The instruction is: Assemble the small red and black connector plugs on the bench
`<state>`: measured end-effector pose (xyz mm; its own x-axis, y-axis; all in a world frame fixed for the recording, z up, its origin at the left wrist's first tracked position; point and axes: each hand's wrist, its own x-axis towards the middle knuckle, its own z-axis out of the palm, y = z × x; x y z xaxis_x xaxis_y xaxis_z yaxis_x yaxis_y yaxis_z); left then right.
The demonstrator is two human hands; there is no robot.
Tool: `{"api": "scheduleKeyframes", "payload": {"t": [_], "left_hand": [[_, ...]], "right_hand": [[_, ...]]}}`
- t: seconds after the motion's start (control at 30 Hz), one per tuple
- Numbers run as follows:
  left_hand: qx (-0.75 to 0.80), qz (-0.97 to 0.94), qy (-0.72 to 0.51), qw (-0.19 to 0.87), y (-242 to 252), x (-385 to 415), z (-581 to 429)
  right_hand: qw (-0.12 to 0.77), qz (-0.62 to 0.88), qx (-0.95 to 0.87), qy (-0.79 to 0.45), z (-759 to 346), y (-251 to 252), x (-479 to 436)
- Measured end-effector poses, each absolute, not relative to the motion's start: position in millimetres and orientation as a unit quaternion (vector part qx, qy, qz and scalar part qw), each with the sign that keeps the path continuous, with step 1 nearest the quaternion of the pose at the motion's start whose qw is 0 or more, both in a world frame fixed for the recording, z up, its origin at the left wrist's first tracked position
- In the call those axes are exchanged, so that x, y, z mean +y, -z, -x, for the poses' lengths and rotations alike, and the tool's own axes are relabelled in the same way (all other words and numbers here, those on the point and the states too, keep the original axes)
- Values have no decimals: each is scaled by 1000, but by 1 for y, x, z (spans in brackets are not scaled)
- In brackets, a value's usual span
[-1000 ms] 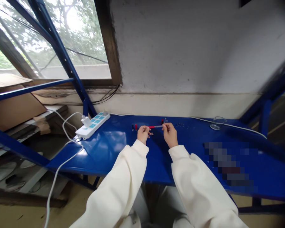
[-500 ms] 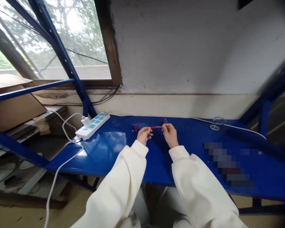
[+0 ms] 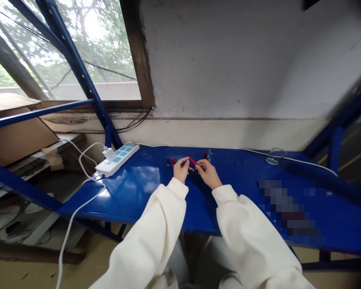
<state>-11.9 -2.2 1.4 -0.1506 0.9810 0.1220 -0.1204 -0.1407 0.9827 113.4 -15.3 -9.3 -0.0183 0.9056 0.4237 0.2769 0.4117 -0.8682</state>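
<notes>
Over the blue metal table [image 3: 144,188] my left hand [image 3: 181,170] and my right hand [image 3: 207,173] are close together, both in white sleeves. Between their pinched fingertips sits a small red pen-like piece [image 3: 192,161]; each hand touches an end of it. Just behind the left hand stand two small caps [image 3: 170,161], one black and one red. Behind the right hand stand a dark red cap and a clear piece [image 3: 207,154]. Several tiny dark parts [image 3: 228,158] lie further right.
A white power strip [image 3: 118,158] with a plugged charger and white cables lies at the table's back left. A clear round dish [image 3: 272,160] sits at the back right on a white cable. Blue shelf posts, a window and cardboard stand to the left; a blurred patch lies right.
My right hand has moved left toward my left hand, closing the gap. The long thin piece stretched between them now shows only as a short red piece between the fingertips.
</notes>
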Motion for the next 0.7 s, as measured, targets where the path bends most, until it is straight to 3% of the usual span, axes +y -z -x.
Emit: {"api": "scheduleKeyframes", "payload": {"t": [0.47, 0.7], "left_hand": [[374, -672, -560, 308, -9, -22, 7], [405, -654, -568, 293, -13, -27, 5]], "right_hand": [[492, 488, -687, -220, -118, 14, -13], [487, 467, -711, -195, -120, 11, -14]]}}
